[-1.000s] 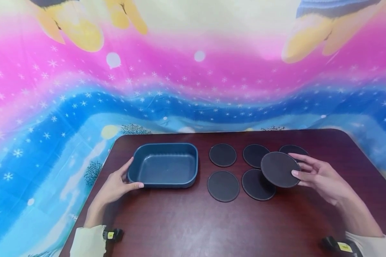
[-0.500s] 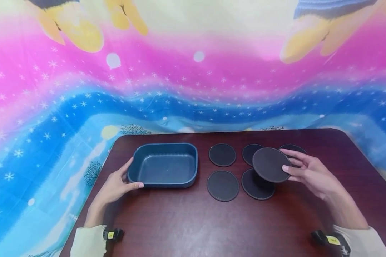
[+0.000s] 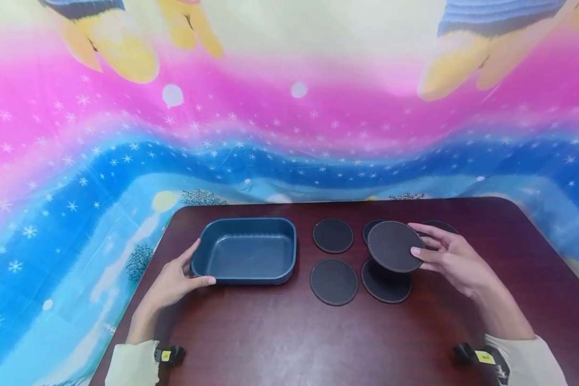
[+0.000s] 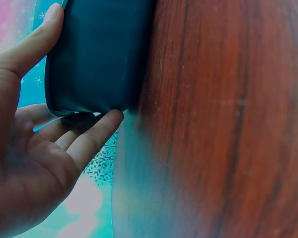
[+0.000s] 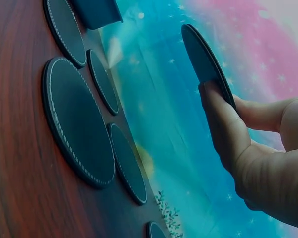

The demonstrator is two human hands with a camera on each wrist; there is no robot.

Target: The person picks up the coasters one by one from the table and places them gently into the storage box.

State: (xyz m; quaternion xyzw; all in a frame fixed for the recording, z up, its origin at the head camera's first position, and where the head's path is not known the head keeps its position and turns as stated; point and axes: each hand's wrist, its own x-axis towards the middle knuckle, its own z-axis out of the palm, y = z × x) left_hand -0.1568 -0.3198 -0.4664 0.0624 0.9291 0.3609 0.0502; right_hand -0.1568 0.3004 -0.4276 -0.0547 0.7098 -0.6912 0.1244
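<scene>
Above table (image 3: 280, 338), dark disc (image 3: 393, 246), edge pinched by right hand (image 3: 453, 262)

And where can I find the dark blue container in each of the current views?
Head: the dark blue container is left of centre, to the left of the coasters.
Left wrist: the dark blue container is in the upper left, the left hand touching it.
Right wrist: the dark blue container is at the top, left of centre, cut by the edge.
Shared landmark: the reddish-brown table.
</scene>
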